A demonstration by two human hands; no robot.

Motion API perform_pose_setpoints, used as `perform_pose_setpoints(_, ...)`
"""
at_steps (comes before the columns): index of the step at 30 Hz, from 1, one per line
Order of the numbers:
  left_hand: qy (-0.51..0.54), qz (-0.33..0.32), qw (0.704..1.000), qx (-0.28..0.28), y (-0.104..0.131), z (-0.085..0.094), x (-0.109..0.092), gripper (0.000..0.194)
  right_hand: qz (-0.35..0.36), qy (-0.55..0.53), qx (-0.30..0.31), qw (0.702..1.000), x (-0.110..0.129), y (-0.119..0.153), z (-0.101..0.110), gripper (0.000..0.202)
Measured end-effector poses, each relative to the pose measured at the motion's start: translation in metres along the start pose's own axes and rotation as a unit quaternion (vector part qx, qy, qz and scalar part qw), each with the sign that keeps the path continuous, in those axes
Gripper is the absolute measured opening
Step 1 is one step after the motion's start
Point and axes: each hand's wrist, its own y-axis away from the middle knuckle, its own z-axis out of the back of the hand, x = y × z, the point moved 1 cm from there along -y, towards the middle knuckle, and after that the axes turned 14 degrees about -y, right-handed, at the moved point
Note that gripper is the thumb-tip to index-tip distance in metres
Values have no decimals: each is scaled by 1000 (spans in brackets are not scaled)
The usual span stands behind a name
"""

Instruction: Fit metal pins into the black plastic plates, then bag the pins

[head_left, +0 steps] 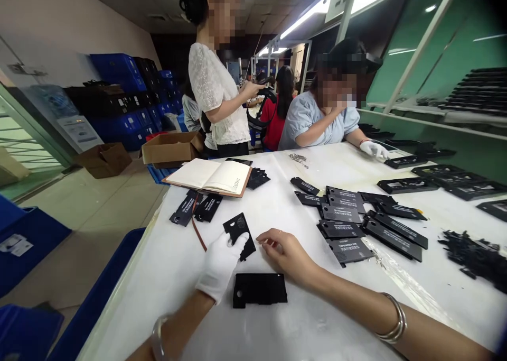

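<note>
My left hand (222, 260), in a white glove, grips a black plate (241, 229) with a dotted patch and a round hole, thumb on its face. Just to the right of that plate is my bare right hand (283, 252), its fingers loosely curved and partly apart, with nothing visible in them. Another black plate (259, 289) lies flat on the white table (301, 324), below and between my hands. Black printed covers (344, 213) lie in overlapping rows to the right, and a few more (184, 209) are at the left.
An open notebook (212, 176) lies at the table's far left, with a ribbon hanging toward my left hand. Small metal parts (299, 160) are scattered farther back. Dark pieces (473, 258) are heaped at right. One person (219, 91) stands; another (320, 118) sits across the table.
</note>
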Motion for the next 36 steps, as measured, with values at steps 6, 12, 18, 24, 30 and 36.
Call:
perform_pose_setpoints(6, 210, 25, 974, 78, 10, -3, -13, 32, -36, -208, 55, 976, 9, -3, 2, 30)
perform_pose_setpoints(12, 189, -38, 974, 120, 15, 3, -21, 37, -57, -318, 135, 937, 14, -5, 11, 37)
perform_pose_setpoints(18, 187, -103, 956, 202, 18, 5, -20, 45, -66, -387, 209, 895, 15, -2, 11, 39)
perform_pose_setpoints(24, 124, -150, 981, 26, 2, 9, -11, 37, -9, -263, 141, 954, 32, -11, 43, 50)
perform_pose_setpoints(30, 45, -81, 995, -31, -18, 13, 11, 27, 26, 86, 144, 986, 40, 15, 43, 62)
perform_pose_setpoints(36, 31, -93, 995, -29, -16, 13, 12, 23, 9, 277, 147, 950, 37, 49, 11, 51)
